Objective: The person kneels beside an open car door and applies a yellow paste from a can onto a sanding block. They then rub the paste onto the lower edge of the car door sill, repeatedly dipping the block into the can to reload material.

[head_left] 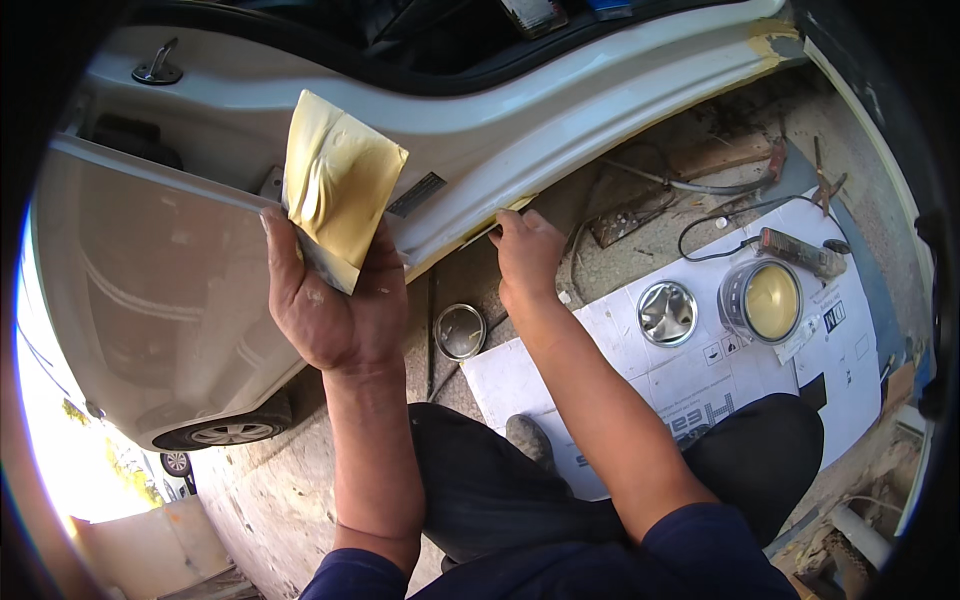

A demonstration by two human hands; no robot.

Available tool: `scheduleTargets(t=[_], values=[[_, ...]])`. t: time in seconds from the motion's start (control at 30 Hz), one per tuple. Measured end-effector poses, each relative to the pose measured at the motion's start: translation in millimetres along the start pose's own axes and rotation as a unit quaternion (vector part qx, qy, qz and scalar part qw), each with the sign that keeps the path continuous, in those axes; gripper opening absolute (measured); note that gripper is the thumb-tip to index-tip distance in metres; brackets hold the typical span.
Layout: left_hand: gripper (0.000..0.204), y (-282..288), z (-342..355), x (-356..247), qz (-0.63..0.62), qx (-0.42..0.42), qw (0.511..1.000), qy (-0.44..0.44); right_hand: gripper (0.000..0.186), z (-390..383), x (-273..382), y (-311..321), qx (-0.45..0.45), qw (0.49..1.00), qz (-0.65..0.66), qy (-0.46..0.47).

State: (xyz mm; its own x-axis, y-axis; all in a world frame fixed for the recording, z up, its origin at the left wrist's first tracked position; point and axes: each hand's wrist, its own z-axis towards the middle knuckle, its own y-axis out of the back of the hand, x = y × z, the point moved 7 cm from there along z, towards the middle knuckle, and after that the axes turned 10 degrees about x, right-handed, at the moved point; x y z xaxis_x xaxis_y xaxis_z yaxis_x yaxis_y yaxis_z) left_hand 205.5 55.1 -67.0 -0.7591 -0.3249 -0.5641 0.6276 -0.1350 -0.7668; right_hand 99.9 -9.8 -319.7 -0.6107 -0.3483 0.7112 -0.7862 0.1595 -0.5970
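Note:
My left hand (340, 315) grips a flat palette (350, 276) from below, fingers and thumb at its sides. A thick layer of yellow body filler (345, 185) covers its upper face. My right hand (528, 250) is closed at the lower edge of the car's white door sill (480, 195), pinching a thin spreader (482, 235) seen almost edge-on. Yellow filler streaks the sill's lower edge beside those fingers. Most of the spreader is hidden by the hand and sill.
Printed white cardboard (630, 390) lies on the ground, bearing an open tin of yellow filler (772, 302) and a dented metal lid (667, 313). Nearby are a round tin lid (460, 332), a corded tool (800, 253) and cables. An open car door (180, 300) stands at left.

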Motion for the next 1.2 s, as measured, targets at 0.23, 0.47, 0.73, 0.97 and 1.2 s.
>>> scheduleTargets(t=[0.23, 0.47, 0.73, 0.97, 1.2], values=[[0.044, 8.4, -2.6, 2.7, 0.019, -0.011, 1.000, 0.020, 0.025, -34.3, 24.6, -23.8, -0.034, 0.977, -0.188, 0.090], [0.043, -0.5, 3.1, 1.5, -0.031, -0.002, 1.000, -0.005, 0.023, -49.3, 17.8, -1.2, -0.038, 0.999, 0.018, 0.021], [0.047, -7.9, 0.6, -4.7, -0.051, 0.033, 0.998, 0.004, 0.025, -12.1, 1.3, 10.7, 0.043, 0.991, 0.087, -0.091], [0.042, -9.2, -0.8, -11.8, -0.075, 0.015, 0.997, -0.028, 0.029, -25.3, 52.6, 7.5, 0.013, 0.988, 0.143, -0.058], [0.043, -17.6, -0.3, -18.5, -0.086, 0.031, 0.995, -0.035, 0.030, -34.0, -13.6, 31.9, -0.015, 0.990, 0.087, -0.111]])
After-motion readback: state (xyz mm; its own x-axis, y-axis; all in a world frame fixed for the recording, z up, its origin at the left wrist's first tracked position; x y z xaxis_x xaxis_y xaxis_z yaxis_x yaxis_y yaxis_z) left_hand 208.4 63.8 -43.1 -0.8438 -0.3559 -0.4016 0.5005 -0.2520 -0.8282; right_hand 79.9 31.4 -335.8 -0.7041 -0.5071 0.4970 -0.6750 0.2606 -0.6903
